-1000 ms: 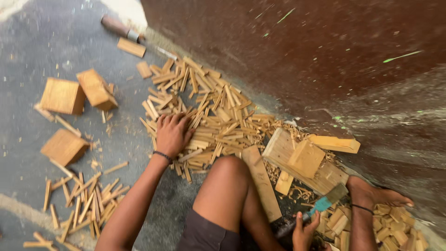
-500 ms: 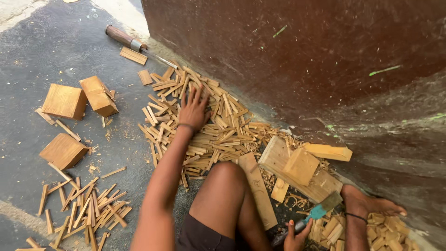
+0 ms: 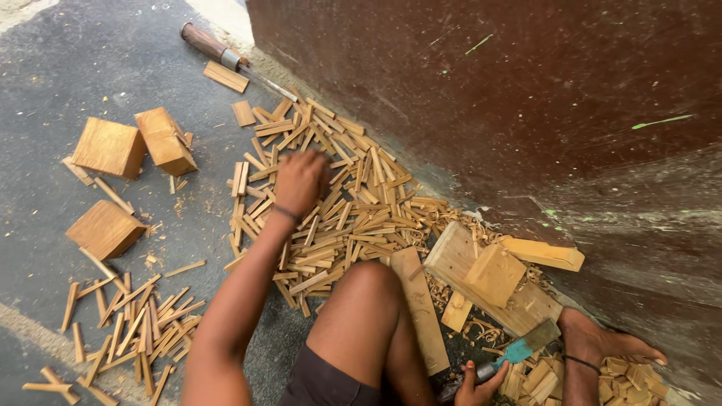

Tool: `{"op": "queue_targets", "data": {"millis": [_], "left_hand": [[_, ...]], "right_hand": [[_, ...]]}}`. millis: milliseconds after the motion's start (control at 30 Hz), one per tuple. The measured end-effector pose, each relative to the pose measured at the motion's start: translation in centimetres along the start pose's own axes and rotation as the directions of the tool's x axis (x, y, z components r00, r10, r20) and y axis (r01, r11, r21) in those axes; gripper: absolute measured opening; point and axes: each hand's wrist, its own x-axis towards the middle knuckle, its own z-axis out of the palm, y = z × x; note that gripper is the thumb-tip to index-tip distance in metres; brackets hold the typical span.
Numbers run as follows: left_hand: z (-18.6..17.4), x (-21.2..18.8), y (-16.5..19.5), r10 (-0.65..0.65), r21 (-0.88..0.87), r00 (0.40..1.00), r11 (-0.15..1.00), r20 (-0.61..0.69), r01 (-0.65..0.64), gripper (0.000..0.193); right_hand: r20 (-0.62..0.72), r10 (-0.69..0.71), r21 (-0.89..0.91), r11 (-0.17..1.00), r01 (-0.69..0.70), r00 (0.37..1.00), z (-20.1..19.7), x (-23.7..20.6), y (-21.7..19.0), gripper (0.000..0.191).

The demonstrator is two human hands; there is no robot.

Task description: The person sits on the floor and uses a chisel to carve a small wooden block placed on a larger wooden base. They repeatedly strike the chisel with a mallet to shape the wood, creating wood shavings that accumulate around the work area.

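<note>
Left hand (image 3: 299, 180), fingers curled, rests on pile of thin light-brown wooden sticks (image 3: 353, 210) at frame centre; right hand (image 3: 475, 380) grips teal-bladed chisel (image 3: 519, 349), lower right.

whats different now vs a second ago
The left hand reached farther out over the stick pile and now rests on it, fingers curled. The right hand still grips the blade low by the board. Blocks unmoved.
</note>
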Motion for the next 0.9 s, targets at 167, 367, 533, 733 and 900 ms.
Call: {"op": "queue_targets", "data": {"millis": [167,367,533,733,900], "left_hand": [[0.7,5.7,-2.0,0.017,0.33,0.998,0.944,-0.053,0.001,0.047],[1.1,5.1,-2.6,0.126,0.544,0.964,0.804,0.234,-0.238,0.038],[0.4,2.6,-3.4,0.086,0.368,0.976,0.917,0.198,-0.155,0.025],[-1.9,4.1,0.2,0.201,-0.032,0.972,0.978,-0.118,-0.206,0.013],[-2.9,4.2,8.6,0.357,-0.236,0.914,0.887,-0.195,-0.397,0.01]], "right_hand": [[-0.003,0.013,-0.049,0.999,-0.013,1.0,-0.3,0.6,0.5,0.088],[0.027,-0.04,0.079,0.996,0.037,0.999,-0.3,0.3,1.2,0.09],[0.019,-0.045,0.106,0.993,0.043,0.999,-0.3,-0.1,1.3,0.091],[-0.038,-0.507,-0.066,0.861,0.504,0.861,-1.4,-0.8,0.7,0.091],[0.032,-0.388,0.118,0.917,0.382,0.921,-1.8,-1.3,0.3,0.098]]}}
